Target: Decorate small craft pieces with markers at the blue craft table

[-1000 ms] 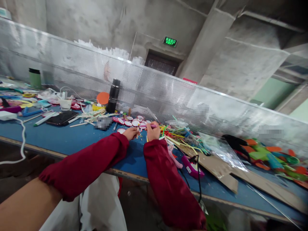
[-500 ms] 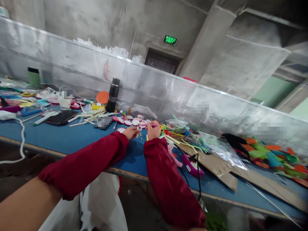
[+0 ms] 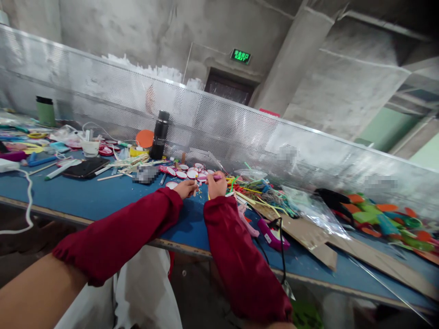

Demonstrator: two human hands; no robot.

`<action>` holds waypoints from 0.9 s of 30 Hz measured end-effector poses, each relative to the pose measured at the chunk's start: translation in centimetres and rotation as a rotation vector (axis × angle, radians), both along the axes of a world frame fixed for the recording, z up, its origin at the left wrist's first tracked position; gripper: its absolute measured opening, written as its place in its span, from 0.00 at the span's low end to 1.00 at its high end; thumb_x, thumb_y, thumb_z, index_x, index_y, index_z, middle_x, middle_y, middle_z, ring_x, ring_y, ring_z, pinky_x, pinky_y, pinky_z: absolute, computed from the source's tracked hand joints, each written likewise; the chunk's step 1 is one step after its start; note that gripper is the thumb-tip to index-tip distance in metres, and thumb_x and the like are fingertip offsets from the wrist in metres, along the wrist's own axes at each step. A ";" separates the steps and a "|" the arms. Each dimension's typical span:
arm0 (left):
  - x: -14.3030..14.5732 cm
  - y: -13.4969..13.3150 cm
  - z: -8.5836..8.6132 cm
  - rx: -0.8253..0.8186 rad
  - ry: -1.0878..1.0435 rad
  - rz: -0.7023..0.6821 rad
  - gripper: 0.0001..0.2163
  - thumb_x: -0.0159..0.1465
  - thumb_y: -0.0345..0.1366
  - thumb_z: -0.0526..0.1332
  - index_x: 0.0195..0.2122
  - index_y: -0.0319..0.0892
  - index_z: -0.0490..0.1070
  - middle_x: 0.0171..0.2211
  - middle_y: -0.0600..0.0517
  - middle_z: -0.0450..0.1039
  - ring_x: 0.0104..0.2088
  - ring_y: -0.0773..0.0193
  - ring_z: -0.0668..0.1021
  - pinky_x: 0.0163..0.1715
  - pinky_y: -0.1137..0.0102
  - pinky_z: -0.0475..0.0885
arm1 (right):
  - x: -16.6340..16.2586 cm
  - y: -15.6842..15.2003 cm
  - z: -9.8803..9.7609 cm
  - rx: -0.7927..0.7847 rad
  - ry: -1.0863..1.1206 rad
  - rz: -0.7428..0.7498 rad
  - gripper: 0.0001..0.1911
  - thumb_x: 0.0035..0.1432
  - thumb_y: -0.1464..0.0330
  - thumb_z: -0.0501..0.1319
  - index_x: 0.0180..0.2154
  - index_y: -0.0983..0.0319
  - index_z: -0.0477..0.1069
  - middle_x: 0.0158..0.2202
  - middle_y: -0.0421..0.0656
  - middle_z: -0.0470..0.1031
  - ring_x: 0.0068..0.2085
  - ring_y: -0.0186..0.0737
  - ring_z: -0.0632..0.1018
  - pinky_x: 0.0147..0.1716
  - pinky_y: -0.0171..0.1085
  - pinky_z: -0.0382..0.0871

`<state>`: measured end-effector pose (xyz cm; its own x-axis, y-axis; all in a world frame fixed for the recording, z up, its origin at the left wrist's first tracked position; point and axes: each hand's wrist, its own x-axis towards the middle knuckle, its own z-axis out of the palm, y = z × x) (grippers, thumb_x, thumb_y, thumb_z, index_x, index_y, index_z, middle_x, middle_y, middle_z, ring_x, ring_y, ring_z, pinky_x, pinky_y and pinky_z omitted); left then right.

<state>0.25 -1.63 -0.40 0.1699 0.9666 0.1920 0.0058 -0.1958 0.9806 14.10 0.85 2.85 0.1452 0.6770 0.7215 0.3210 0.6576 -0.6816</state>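
Observation:
My left hand (image 3: 186, 188) is closed on a small wooden stick (image 3: 195, 188), held upright above the blue table (image 3: 137, 201). My right hand (image 3: 217, 185) pinches a purple pen (image 3: 210, 177), whose tip points left toward the top of the stick; whether the two touch is too small to tell. Behind both hands lie several white discs with red rims (image 3: 181, 174). Beside my right hand spreads a pile of coloured pipe cleaners (image 3: 260, 189). A pink glue gun (image 3: 247, 221) rests near my right sleeve.
A black bottle (image 3: 160, 135) stands by the perforated metal divider (image 3: 219, 119). To the left are a phone (image 3: 86, 167), loose sticks (image 3: 132, 163) and a white cup (image 3: 90, 147). A purple device (image 3: 273, 234) with a black cord and cardboard strips (image 3: 305, 230) lie to the right.
The whole view has shifted very slightly. Both hands keep nearly the same pose, with the pen still close to the top of the stick.

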 end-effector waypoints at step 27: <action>0.0 -0.2 0.2 0.010 -0.013 -0.027 0.12 0.60 0.41 0.62 0.25 0.40 0.64 0.12 0.58 0.58 0.12 0.74 0.58 0.14 0.74 0.49 | -0.1 -0.3 0.2 -0.053 0.002 0.006 0.08 0.49 0.64 0.57 0.22 0.59 0.61 0.15 0.32 0.66 0.18 0.32 0.67 0.24 0.31 0.62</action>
<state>0.22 -1.82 -0.16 0.1933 0.9598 0.2038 -0.0123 -0.2053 0.9786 13.96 0.57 3.06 0.1423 0.7154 0.6840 0.3162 0.6220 -0.7163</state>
